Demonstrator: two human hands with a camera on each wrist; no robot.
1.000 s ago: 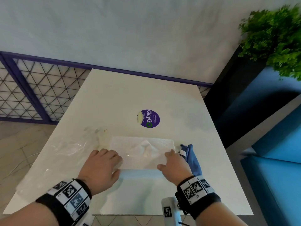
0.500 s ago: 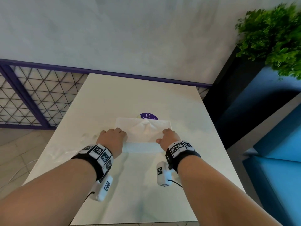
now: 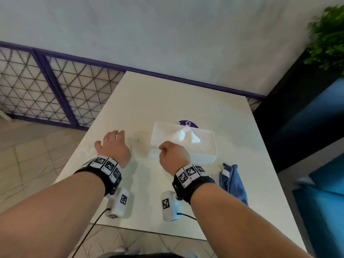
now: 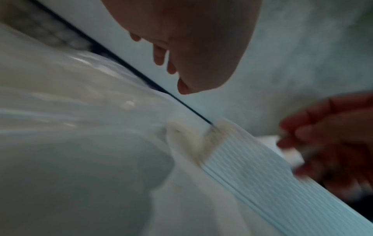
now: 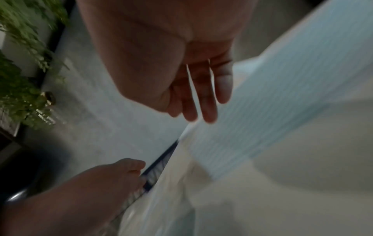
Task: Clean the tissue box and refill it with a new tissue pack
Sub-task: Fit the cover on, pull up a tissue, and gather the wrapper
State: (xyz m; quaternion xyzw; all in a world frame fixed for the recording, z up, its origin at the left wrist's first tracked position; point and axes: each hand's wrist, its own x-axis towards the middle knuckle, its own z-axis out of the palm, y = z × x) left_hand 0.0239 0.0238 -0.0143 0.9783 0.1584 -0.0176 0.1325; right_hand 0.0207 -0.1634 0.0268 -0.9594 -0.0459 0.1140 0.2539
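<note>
The white ribbed tissue box (image 3: 202, 146) stands on the white table (image 3: 167, 101), with a tissue (image 3: 183, 135) sticking up out of its top slot. My left hand (image 3: 115, 138) hovers to the left of the box, fingers relaxed and holding nothing. My right hand (image 3: 172, 155) is at the box's near left corner. In the right wrist view its fingers (image 5: 201, 103) hang fairly straight just off the ribbed box (image 5: 292, 95), empty. The left wrist view shows my left hand (image 4: 171, 63) loosely curled above the table, beside the box (image 4: 262, 167).
A blue cloth (image 3: 232, 181) lies near the table's right front. Crumpled clear plastic wrap (image 4: 80, 95) lies at the left. A purple sticker (image 3: 188, 123) peeks out behind the box. A plant (image 3: 327, 38) and blue seating (image 3: 320, 202) are to the right, a purple lattice fence (image 3: 46, 86) to the left.
Both hands slid the box away toward the sticker, then let go of it and drew back. The left hand moved off to the left.
</note>
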